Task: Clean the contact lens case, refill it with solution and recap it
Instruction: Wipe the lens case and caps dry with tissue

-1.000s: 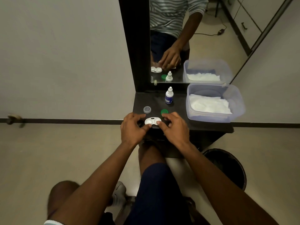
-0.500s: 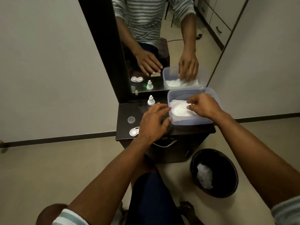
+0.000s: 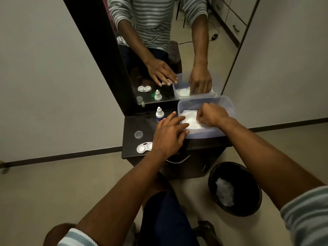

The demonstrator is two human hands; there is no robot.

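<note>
Right hand (image 3: 212, 115) pinches tissue (image 3: 190, 119) inside tub (image 3: 229, 103); left hand (image 3: 168, 134), fingers straight, steadies tub's near wall; uncapped case (image 3: 144, 147) on counter (image 3: 130, 128).

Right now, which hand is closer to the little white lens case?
Left. The left hand lies just right of the lens case, fingers on the tub's rim; the right hand is inside the plastic tub, gripping tissue.
</note>
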